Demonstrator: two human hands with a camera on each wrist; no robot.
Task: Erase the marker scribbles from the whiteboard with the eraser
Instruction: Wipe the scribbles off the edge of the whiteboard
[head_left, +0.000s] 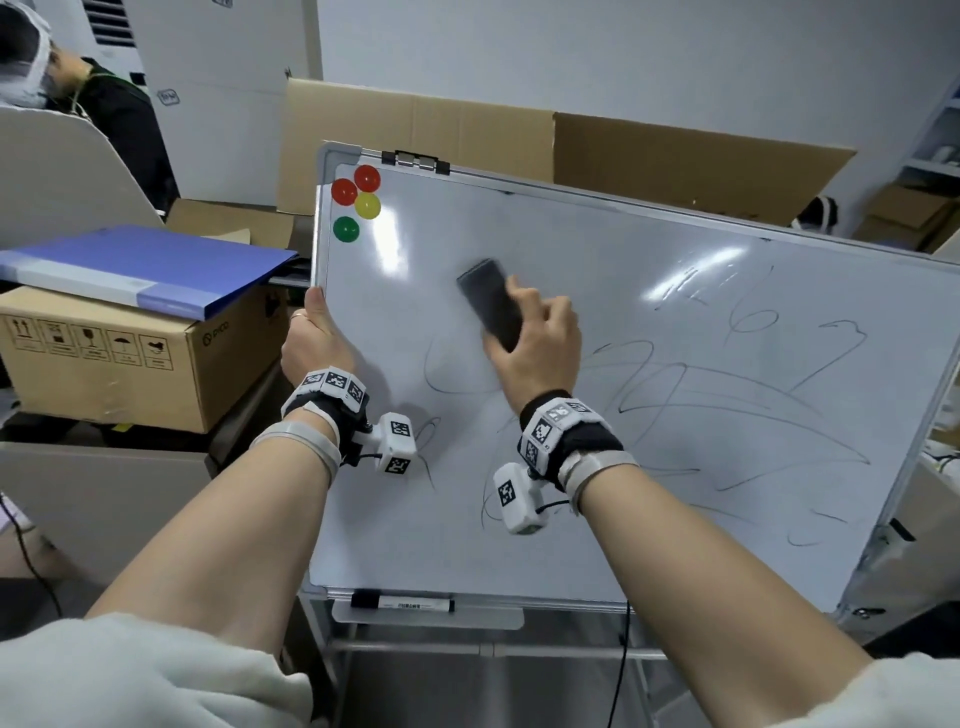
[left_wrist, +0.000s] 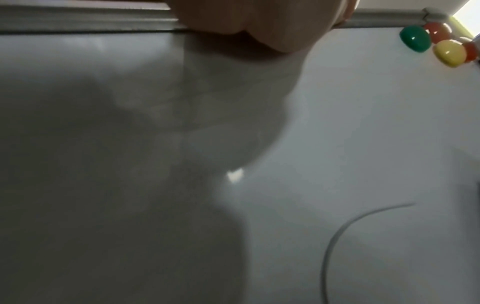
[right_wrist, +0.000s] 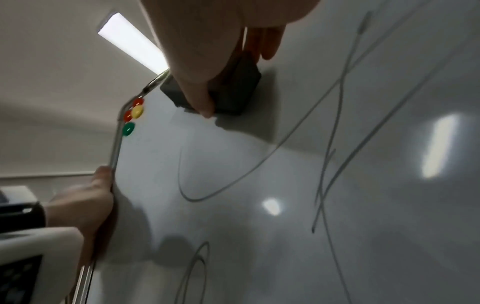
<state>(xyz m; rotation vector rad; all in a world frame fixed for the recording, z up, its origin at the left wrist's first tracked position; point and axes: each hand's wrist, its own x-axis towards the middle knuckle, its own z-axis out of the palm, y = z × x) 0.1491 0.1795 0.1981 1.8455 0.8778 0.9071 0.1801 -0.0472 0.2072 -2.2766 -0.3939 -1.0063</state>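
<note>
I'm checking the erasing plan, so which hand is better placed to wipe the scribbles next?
Right. The right hand already grips the eraser against the whiteboard, just above the scribbles. The left hand grips the board's left edge, steadying it.

Glossy white whiteboard (head_left: 597, 415) with thin black marker scribbles (head_left: 675, 384), dark grey block eraser (head_left: 491, 301), red, yellow and green round magnets (head_left: 356, 200), blue plastic folder (head_left: 145, 267).

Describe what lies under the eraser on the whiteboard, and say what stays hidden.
The eraser, gripped by the right hand, lies flat against the whiteboard. Around it the surface looks wiped, with scribbles lower down. Any ink directly beneath it is covered.
</note>
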